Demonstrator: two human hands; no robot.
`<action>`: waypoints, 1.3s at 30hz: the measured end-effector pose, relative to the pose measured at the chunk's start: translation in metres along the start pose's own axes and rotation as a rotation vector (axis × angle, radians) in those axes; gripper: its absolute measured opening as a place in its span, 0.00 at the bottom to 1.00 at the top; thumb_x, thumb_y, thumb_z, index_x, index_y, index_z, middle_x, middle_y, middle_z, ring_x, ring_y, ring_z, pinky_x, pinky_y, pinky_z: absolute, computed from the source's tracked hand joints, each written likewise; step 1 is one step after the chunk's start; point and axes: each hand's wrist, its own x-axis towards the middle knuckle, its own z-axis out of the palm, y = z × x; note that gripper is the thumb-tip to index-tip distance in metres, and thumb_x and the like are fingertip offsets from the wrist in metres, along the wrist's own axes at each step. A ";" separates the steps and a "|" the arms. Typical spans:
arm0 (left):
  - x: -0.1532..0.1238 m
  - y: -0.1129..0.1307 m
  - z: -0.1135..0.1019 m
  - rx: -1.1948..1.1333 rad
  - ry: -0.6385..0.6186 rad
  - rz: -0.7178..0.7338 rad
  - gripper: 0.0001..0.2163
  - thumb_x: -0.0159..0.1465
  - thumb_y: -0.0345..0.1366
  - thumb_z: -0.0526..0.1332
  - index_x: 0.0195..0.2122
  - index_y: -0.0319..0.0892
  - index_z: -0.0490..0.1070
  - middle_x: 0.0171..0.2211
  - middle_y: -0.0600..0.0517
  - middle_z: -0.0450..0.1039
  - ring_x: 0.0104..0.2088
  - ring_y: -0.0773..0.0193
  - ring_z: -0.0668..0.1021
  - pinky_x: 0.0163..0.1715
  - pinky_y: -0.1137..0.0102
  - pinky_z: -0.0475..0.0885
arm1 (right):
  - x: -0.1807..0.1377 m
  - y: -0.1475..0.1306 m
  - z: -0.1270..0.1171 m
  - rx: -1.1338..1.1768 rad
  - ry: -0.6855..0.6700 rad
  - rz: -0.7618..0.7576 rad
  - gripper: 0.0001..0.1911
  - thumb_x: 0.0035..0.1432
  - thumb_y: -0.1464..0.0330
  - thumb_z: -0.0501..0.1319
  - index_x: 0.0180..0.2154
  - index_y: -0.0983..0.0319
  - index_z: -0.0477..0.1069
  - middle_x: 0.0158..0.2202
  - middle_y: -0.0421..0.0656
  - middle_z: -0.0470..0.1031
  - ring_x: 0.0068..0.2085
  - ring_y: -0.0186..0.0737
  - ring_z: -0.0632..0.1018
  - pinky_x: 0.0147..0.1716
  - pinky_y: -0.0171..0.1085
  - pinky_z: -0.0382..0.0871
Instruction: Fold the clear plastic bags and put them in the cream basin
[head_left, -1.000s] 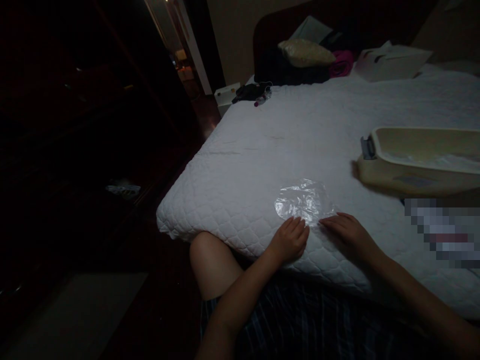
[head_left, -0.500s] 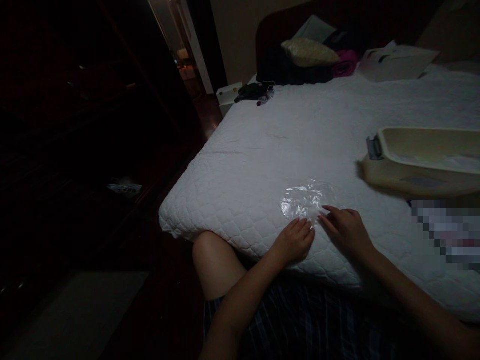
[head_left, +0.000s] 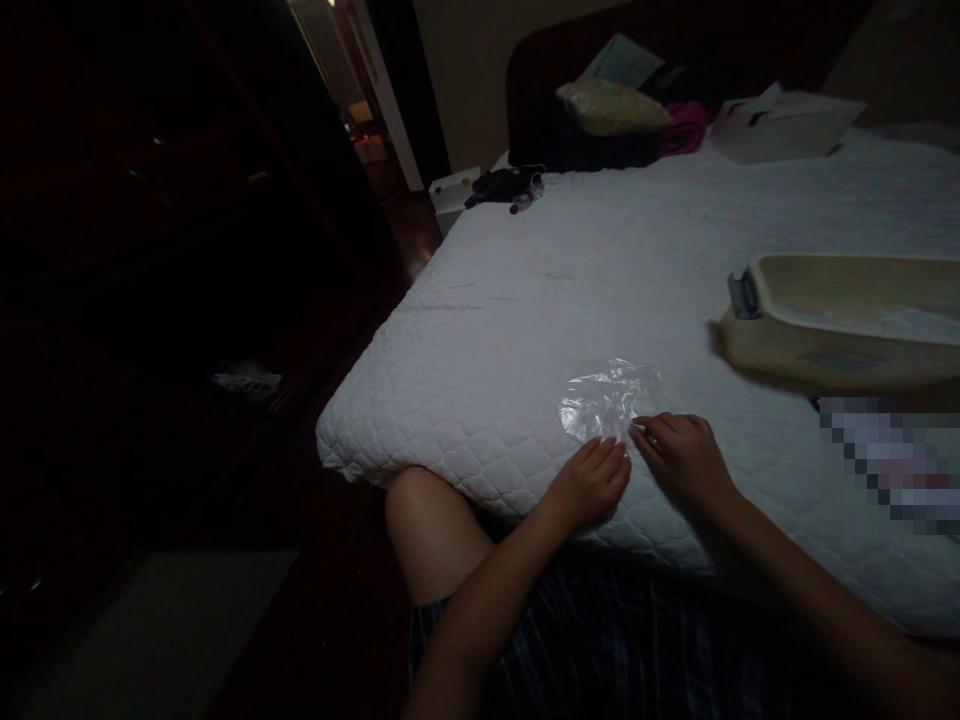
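A clear, shiny plastic bag (head_left: 606, 392) lies crumpled and flattish on the white quilted bed cover (head_left: 465, 380). At its near edge my left hand (head_left: 591, 482) has its fingers together and bent, closed on the plastic; the thumb is mostly hidden. Just right of it, my right hand (head_left: 684, 455) pinches the bag's near right edge between thumb and forefinger. The fingertips of both hands are a short gap apart. The room is dim, so the bag's exact outline is hard to make out.
On the right stands a cream plastic bin (head_left: 840, 355) with a grey latch. Below it lies a blurred-out item (head_left: 892, 460). A white box (head_left: 784, 125), a rolled magenta cloth (head_left: 684, 128) and a pale pillow (head_left: 615, 107) are by the headboard. My bare knee (head_left: 431, 520) touches the bed edge.
My right thumb and forefinger have come together into a pinch on the bag and moved slightly left. My left hand stays nearly still.
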 end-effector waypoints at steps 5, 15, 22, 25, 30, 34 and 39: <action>-0.002 0.000 0.004 0.095 0.109 0.022 0.15 0.66 0.29 0.49 0.49 0.34 0.72 0.54 0.41 0.71 0.56 0.54 0.72 0.56 0.57 0.70 | 0.003 0.001 -0.006 0.009 -0.004 0.021 0.14 0.65 0.63 0.52 0.40 0.62 0.73 0.35 0.47 0.78 0.37 0.44 0.76 0.42 0.44 0.61; -0.003 0.002 0.008 0.029 0.037 -0.065 0.19 0.64 0.32 0.51 0.55 0.30 0.66 0.56 0.36 0.67 0.59 0.49 0.68 0.59 0.54 0.66 | 0.015 -0.005 0.001 0.061 -0.077 -0.100 0.12 0.62 0.69 0.53 0.40 0.64 0.75 0.36 0.49 0.77 0.37 0.44 0.75 0.41 0.43 0.62; -0.002 0.002 0.006 0.028 0.021 -0.098 0.19 0.64 0.36 0.52 0.53 0.31 0.67 0.55 0.38 0.69 0.57 0.48 0.70 0.59 0.55 0.64 | 0.015 -0.001 0.007 0.134 -0.118 -0.111 0.13 0.63 0.69 0.52 0.41 0.62 0.75 0.37 0.48 0.77 0.38 0.43 0.76 0.40 0.43 0.64; -0.002 0.001 0.005 0.027 0.011 -0.098 0.19 0.64 0.36 0.52 0.53 0.31 0.67 0.55 0.38 0.69 0.58 0.49 0.69 0.60 0.55 0.63 | 0.008 0.017 -0.003 0.196 -0.048 -0.061 0.14 0.62 0.68 0.52 0.44 0.63 0.74 0.39 0.49 0.77 0.39 0.44 0.76 0.41 0.43 0.67; -0.002 0.000 0.005 0.012 0.024 -0.101 0.19 0.64 0.36 0.53 0.53 0.31 0.67 0.54 0.37 0.70 0.58 0.49 0.69 0.60 0.54 0.62 | -0.022 0.060 -0.019 0.137 0.046 0.127 0.15 0.63 0.65 0.52 0.45 0.62 0.73 0.40 0.51 0.76 0.41 0.47 0.76 0.43 0.46 0.69; -0.003 0.000 0.006 0.008 0.038 -0.116 0.20 0.64 0.36 0.52 0.55 0.32 0.65 0.56 0.37 0.68 0.60 0.49 0.68 0.60 0.53 0.63 | -0.044 0.077 -0.016 0.100 0.208 0.260 0.15 0.63 0.63 0.53 0.45 0.62 0.72 0.39 0.50 0.75 0.40 0.47 0.76 0.41 0.46 0.70; -0.001 0.002 0.005 0.012 0.069 -0.101 0.21 0.64 0.36 0.52 0.57 0.31 0.63 0.57 0.36 0.67 0.61 0.49 0.67 0.60 0.53 0.62 | -0.047 0.076 -0.006 0.056 0.287 0.267 0.14 0.63 0.63 0.53 0.43 0.63 0.73 0.38 0.50 0.75 0.39 0.45 0.76 0.41 0.44 0.71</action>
